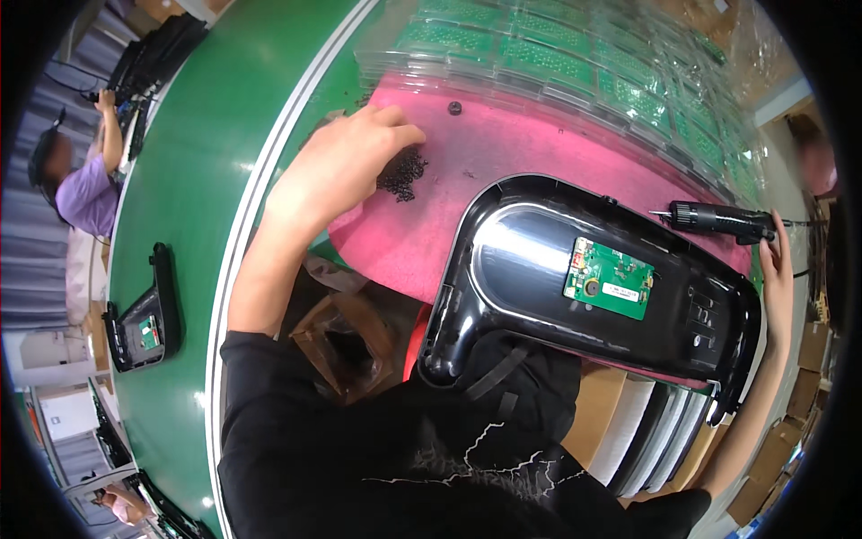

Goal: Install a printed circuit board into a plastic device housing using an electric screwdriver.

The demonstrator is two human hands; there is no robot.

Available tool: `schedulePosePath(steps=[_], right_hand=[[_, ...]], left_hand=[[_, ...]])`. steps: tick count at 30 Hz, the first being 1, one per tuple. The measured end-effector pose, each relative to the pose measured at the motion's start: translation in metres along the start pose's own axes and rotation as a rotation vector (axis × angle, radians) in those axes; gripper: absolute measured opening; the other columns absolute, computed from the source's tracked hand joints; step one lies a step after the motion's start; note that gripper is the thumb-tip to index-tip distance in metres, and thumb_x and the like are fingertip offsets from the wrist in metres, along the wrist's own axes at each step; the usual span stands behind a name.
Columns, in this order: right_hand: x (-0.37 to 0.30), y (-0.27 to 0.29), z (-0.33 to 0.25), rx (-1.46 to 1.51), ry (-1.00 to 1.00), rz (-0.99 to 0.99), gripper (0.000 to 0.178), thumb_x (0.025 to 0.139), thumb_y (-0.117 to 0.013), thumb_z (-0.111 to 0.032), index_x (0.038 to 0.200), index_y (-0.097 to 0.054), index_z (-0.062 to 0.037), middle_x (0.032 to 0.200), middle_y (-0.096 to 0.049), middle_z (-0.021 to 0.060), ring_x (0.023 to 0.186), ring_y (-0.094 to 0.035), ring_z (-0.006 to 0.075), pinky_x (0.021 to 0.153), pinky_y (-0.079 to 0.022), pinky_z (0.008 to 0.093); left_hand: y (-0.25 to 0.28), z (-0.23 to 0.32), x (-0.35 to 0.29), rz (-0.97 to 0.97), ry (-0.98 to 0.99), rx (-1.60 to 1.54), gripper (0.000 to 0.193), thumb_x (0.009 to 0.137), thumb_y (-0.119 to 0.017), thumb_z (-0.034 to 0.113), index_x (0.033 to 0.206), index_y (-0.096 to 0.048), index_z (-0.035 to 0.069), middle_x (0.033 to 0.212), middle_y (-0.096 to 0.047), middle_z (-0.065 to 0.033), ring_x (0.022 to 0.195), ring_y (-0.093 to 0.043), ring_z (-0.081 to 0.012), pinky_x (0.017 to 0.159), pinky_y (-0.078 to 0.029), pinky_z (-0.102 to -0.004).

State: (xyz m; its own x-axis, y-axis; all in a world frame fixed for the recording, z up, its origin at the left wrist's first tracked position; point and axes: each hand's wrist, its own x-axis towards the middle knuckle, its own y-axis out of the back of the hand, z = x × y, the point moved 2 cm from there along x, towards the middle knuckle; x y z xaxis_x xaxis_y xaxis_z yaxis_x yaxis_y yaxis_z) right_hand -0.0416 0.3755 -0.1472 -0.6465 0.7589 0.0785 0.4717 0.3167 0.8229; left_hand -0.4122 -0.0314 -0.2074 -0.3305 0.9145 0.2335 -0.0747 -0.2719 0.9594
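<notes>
My left hand (352, 160) is bent over a pile of small black screws (404, 175) on a pink mat (395, 247). Its fingers are curled, and what lies between their tips is hidden. At the far right, my right hand (779, 265) has its fingers closed about the rear end of a black electric screwdriver (718, 220), whose bit points left. Between the hands, a glossy black plastic housing (530, 269) lies open side up, reaching over the near edge of the mat. A green circuit board (611, 278) sits inside it.
Stacked clear plastic trays (557, 63) with green boards stand behind the mat. A small black round part (455, 109) lies near them. Another housing (144, 314) rests on the green bench (193, 207) to the left. Below is a cardboard box (346, 346). A co-worker (85, 184) sits far left.
</notes>
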Motion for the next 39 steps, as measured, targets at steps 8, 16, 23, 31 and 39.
schedulePosePath(steps=[8, 16, 23, 31, 39], right_hand=[[0.016, -0.061, -0.067, 0.828, 0.245, 0.620, 0.053, 0.096, -0.061, -0.015, 0.139, -0.031, -0.0094, 0.118, -0.059, 0.0116, 0.101, -0.062, 0.0171, 0.078, -0.052, 0.0315], [-0.001, -0.087, -0.103, 1.417, 0.083, 0.086, 0.035, 0.097, -0.059, -0.027, 0.117, -0.047, -0.0011, 0.087, -0.057, 0.0085, 0.087, -0.057, 0.0214, 0.088, -0.048, 0.0389], [-0.037, -0.067, -0.141, 1.655, 0.266, 0.235, 0.056, 0.091, -0.052, -0.048, 0.116, -0.051, 0.0031, 0.069, -0.043, -0.0001, 0.064, -0.041, 0.0128, 0.071, -0.038, 0.0328], [-0.065, -0.073, -0.174, 1.818, 0.428, 0.095, 0.052, 0.087, -0.059, -0.043, 0.112, -0.051, 0.0018, 0.064, -0.044, -0.0039, 0.058, -0.040, 0.0077, 0.064, -0.035, 0.0248], [-0.075, -0.119, -0.194, 1.678, 0.349, -0.204, 0.055, 0.088, -0.055, -0.061, 0.101, -0.051, -0.0080, 0.062, -0.046, -0.0054, 0.051, -0.041, 0.0068, 0.056, -0.036, 0.0259]], left_hand=[[-0.006, -0.008, 0.011, -0.075, 0.011, -0.160, 0.017, 0.075, -0.062, -0.005, 0.092, -0.062, -0.002, 0.089, -0.061, -0.0166, 0.088, -0.060, -0.0382, 0.077, -0.048, -0.0438], [0.014, 0.012, 0.037, -0.041, -0.027, -0.199, 0.015, 0.076, -0.066, -0.005, 0.090, -0.064, -0.003, 0.084, -0.062, -0.0137, 0.077, -0.064, -0.0277, 0.069, -0.050, -0.0356], [0.022, 0.098, 0.085, 0.080, -0.343, -0.749, 0.014, 0.073, -0.074, -0.002, 0.087, -0.069, -0.002, 0.084, -0.069, -0.0092, 0.078, -0.068, -0.0189, 0.071, -0.054, -0.0274], [-0.004, 0.130, 0.106, -0.301, -0.280, -1.455, 0.014, 0.082, -0.073, 0.001, 0.094, -0.067, -0.003, 0.094, -0.067, -0.0074, 0.086, -0.065, -0.0143, 0.074, -0.054, -0.0280], [-0.025, 0.103, 0.113, -0.239, -0.286, -1.475, 0.012, 0.094, -0.060, 0.008, 0.097, -0.064, -0.003, 0.087, -0.068, -0.0070, 0.082, -0.066, -0.0134, 0.076, -0.053, -0.0272]])
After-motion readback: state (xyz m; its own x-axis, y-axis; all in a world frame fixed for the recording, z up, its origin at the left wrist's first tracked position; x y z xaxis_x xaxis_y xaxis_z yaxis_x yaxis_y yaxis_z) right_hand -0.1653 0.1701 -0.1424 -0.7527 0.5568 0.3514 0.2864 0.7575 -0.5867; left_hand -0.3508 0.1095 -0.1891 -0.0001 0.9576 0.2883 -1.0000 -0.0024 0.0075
